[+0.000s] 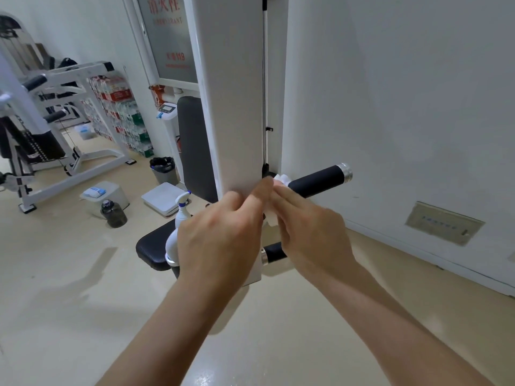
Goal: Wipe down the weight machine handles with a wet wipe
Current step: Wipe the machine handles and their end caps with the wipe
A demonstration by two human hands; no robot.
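Both hands are raised in front of the white column (237,107) of the weight machine. The left hand (223,235) and the right hand (309,227) meet at a white wet wipe (274,215), and both grasp it between the fingers. The wipe is crumpled and a little blurred; its upper part (281,180) touches the inner end of the upper handle (317,181), just beside the column. This handle is black with a silver cap at its far end, and it points toward the wall on the right. A second black handle (274,252) with a silver ring is lower, partly hidden behind the right hand.

Behind the left hand stands a white spray bottle (182,211) on the black seat (153,250) of the machine. On the floor, further left, there are a dark water bottle (113,214), a white box (111,192) and a small bin (164,169). Another white machine (55,121) stands at the left, well apart from the hands.
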